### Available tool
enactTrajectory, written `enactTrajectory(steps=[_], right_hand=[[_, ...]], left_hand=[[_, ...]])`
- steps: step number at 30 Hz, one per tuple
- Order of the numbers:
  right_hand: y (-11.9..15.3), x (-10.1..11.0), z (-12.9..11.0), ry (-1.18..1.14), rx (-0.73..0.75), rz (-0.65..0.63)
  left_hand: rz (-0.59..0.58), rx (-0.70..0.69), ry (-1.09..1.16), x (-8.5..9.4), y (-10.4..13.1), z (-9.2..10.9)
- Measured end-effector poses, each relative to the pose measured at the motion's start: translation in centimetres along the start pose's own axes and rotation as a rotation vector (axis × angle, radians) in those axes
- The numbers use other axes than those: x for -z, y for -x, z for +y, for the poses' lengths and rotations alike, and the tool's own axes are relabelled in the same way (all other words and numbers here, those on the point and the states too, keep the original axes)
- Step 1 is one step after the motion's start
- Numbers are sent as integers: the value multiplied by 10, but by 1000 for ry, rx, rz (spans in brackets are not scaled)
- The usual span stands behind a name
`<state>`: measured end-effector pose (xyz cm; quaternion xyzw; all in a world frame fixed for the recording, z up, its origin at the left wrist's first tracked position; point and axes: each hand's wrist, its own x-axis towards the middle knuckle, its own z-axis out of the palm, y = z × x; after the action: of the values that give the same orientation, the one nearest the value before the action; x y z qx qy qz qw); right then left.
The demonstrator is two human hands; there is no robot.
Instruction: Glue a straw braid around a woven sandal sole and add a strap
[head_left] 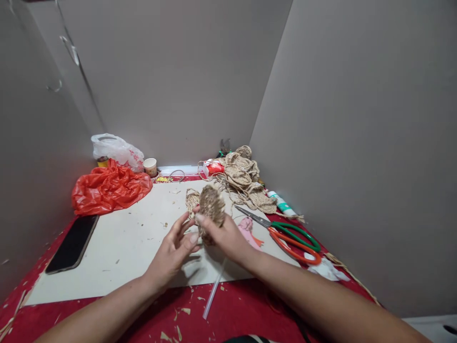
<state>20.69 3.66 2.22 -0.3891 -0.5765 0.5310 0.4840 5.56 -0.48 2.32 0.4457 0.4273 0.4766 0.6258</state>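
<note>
A brown woven piece is held upright over the white board by my right hand, whose fingers are wrapped round its lower part. Close by on its left is my left hand, fingers apart and curved, with nothing plainly held. Behind the hands lies a smaller braided piece. A clear stick slants below my right hand, its upper end hidden. Just right of that hand rests a pink object with an orange part.
Scissors with green and orange handles lie right of the hands. Braided cord is heaped behind. A red plastic bag, a phone and a paper cup are at the left. Grey walls enclose the board.
</note>
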Motion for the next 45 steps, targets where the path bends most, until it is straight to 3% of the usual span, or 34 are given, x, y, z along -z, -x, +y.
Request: enactTrajectory(steps=[2,5,10,12,15,18,20,24,26,33,40,45], right_hand=[[7,-7,5,166,48,-84],[17,-14,5,267,-1,-209],[20,-8,-14,55,-162,-361],[14,-1,-18,-7,-134,-307],[2,8,-20,-62,-74,-98],[-8,12,-19,-183,-123,-8],[-9,10,-15,-297,-186,-78],[-2,2,-2,-433,-322,-368],[2,-1,1,-461,-359,-426],[4,-5,-13,-790,-343,-336],[14,-11,-11,-670,-286,-230],[10,-4,-9,-682,-360,-267]], left_hand=[[-23,-5,23,-5,4,-4],[-30,31,131,-6,3,-13],[-74,169,463,13,-17,-4],[-94,236,510,23,-24,6],[-166,267,505,33,-27,16],[-265,258,474,33,-24,15],[-333,275,453,30,-20,10],[-477,347,453,24,-13,0],[-530,390,482,22,-11,-2],[-580,441,512,8,-5,-10],[-520,430,430,-3,4,-16],[-474,390,422,2,-2,-10]])
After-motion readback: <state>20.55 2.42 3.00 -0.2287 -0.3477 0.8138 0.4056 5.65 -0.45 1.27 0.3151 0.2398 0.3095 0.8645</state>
